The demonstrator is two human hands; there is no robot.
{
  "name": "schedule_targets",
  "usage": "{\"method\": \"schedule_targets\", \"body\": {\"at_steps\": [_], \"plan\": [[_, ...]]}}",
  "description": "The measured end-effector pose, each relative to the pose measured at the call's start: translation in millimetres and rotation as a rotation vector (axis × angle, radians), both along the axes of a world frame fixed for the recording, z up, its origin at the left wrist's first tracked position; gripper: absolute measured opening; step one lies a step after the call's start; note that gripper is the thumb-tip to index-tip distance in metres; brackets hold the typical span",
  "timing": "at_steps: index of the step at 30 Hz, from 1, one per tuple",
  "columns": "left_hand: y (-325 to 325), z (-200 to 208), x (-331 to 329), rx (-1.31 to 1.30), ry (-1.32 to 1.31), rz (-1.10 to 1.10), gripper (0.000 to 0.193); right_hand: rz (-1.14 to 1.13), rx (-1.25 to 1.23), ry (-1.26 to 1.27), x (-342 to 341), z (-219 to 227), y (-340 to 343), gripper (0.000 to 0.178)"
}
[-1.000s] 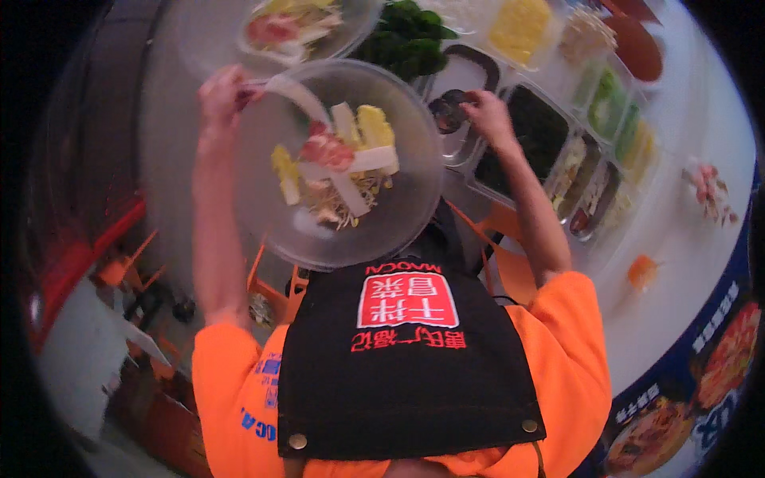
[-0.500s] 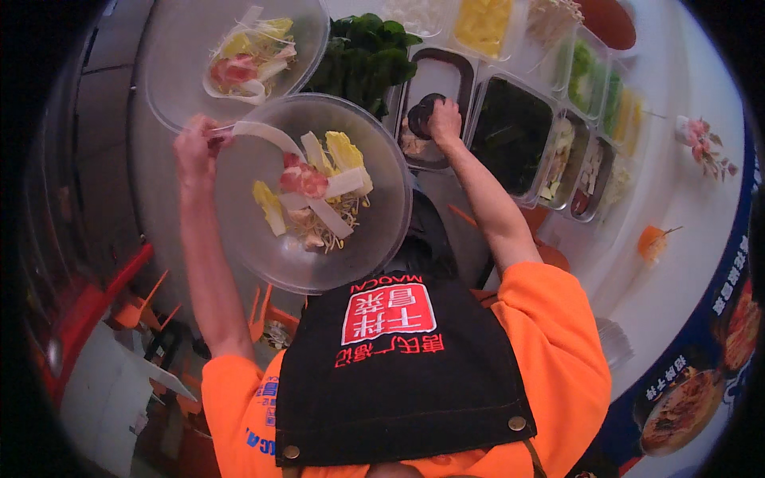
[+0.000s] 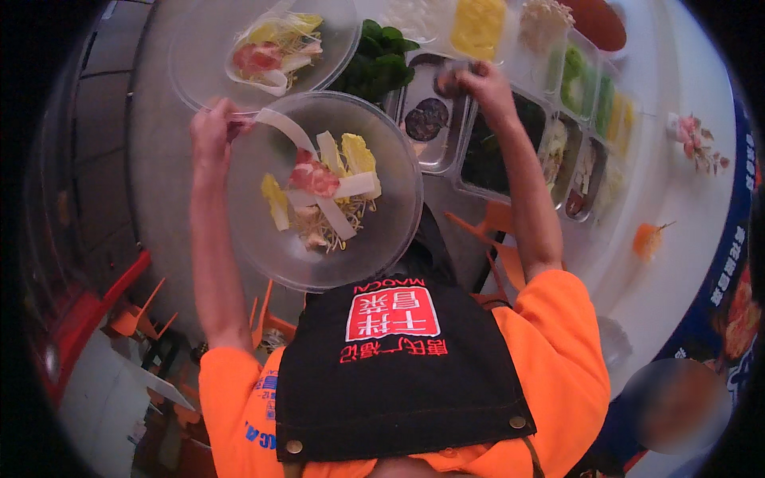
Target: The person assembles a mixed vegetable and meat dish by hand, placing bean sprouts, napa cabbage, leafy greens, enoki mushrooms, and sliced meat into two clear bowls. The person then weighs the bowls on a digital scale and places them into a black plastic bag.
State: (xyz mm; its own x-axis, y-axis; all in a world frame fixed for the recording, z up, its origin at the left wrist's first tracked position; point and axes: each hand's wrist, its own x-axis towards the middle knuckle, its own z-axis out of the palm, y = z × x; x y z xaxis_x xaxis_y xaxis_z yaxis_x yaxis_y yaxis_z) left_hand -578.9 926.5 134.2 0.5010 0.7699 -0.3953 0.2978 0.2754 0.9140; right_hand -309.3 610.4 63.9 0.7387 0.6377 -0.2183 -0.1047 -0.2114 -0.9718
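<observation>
My left hand [image 3: 213,134] is closed at the left rim of the nearer clear plastic bowl [image 3: 271,267]. From its fingertips a curved white strip [image 3: 285,126] runs into the bowl. In there lie a pink meat slice [image 3: 314,177], yellow cabbage leaves [image 3: 358,151], other white strips and bean sprouts [image 3: 351,217]. My right hand [image 3: 488,86] has its fingers closed on a dark round piece, slightly blurred, above the far right edge of a steel tray [image 3: 437,155]. Similar dark round pieces [image 3: 426,118] sit in that tray.
Beyond the nearer bowl is a second clear bowl [image 3: 187,84] with similar food. Dark green leaves [image 3: 378,68], yellow slices [image 3: 478,24], a dark green tray [image 3: 488,159] and several smaller containers surround the steel tray. A small flower decoration [image 3: 695,142] stands at the right.
My right hand has moved from inside the steel tray to its far right edge, lifting a dark round piece. My left hand stays at the bowl's rim. The view has shifted slightly.
</observation>
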Motion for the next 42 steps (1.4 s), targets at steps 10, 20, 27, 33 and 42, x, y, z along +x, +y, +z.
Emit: {"method": "schedule_targets", "body": {"at_steps": [10, 20, 27, 33, 42], "plan": [[8.4, 5.9, 9.0, 0.034, 0.05, -0.072, 0.01, -0.024, 0.099, -0.129, -11.2, 34.1, 67.7, 0.027], [8.4, 0.5, 1.6, 0.023, 0.038, -0.047, 0.016, 0.083, -0.783, -0.94, -85.1, -206.0, -2.5, 0.022], [6.8, -1.6, -7.7, 0.014, 0.007, 0.014, 0.004, 0.053, -0.845, -0.745, -68.6, -200.9, -4.9, 0.042], [8.0, -5.6, -10.8, 0.028, 0.021, 0.032, 0.009, -0.026, -0.805, -0.633, -61.8, -212.4, -6.3, 0.041], [11.2, -8.6, -13.9, -0.008, 0.064, 0.031, 0.014, 0.105, -0.873, -0.542, -41.9, -225.1, -2.4, 0.034]]}}
